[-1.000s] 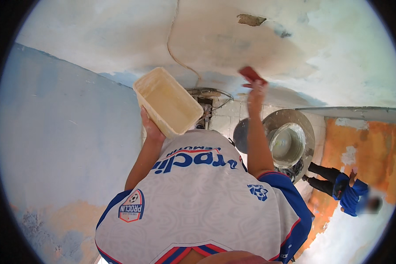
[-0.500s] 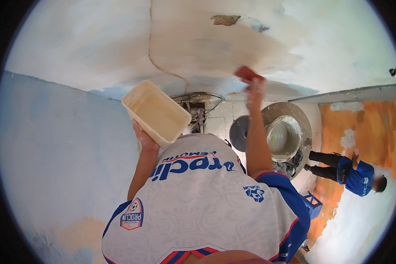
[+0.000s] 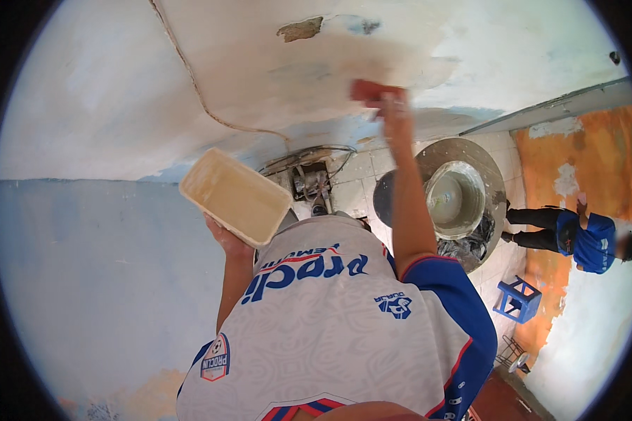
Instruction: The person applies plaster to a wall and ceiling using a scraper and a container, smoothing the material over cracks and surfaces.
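Note:
My left hand (image 3: 229, 238) holds a cream rectangular plastic tub (image 3: 205, 175) tilted in front of me, with a thin layer of pale paste or residue inside. Most of its fingers are hidden behind the tub. Raised toward the wall, my right hand (image 3: 395, 112) is closed around a red flat spreader (image 3: 373, 91), blurred by motion. The spreader is at or close to the patchy white and beige wall (image 3: 295, 84); whether it touches, I cannot tell.
On the tiled floor, a pale bucket (image 3: 456, 200) sits on a round grey surface (image 3: 495, 182), beside black plastic (image 3: 470, 245). A blue stool (image 3: 519, 298) and a person in a blue shirt (image 3: 593, 242) are at right. A cable (image 3: 196, 91) runs along the wall.
My view has turned, shifting the wall, the bucket and the person in the picture. The spreader in my right hand appears farther left and higher. The tub stays in my left hand.

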Tool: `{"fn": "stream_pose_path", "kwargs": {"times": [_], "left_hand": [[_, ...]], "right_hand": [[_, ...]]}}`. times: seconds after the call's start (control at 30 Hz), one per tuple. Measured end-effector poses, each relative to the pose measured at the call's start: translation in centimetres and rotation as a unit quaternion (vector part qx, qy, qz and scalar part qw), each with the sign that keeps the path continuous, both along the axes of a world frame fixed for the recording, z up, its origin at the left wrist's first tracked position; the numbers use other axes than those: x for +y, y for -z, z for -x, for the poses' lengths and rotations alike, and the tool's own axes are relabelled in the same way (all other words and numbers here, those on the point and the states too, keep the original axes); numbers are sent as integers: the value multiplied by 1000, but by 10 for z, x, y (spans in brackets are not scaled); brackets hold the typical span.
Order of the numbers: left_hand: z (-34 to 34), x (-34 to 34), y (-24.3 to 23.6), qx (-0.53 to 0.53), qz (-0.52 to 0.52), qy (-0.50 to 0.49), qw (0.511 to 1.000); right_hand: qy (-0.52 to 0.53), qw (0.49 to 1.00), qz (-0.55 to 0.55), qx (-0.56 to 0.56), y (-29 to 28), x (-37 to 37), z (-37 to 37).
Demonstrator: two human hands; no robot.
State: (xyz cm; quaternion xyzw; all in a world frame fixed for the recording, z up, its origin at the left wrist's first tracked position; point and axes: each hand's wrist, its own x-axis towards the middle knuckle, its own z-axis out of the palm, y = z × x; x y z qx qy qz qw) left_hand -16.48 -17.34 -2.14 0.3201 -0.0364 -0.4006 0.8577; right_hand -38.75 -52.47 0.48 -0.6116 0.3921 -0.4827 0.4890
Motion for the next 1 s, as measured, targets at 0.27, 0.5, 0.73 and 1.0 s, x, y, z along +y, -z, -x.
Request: {"fn": "stream_pose_path", "kwargs": {"times": [0.27, 0.5, 0.73, 1.0], "left_hand": [[13, -3, -16, -16, -44, -46, 998], [9, 13, -8, -16, -51, -46, 998], [11, 24, -18, -38, -56, -82, 994], [5, 34, -10, -31, -72, -111, 991]], "right_hand": [[164, 983, 69, -48, -16, -55, 62], [-74, 997, -25, -20, 23, 54, -79], [36, 997, 0, -64, 27, -9, -53], [-66, 995, 20, -73, -8, 61, -134]]}}
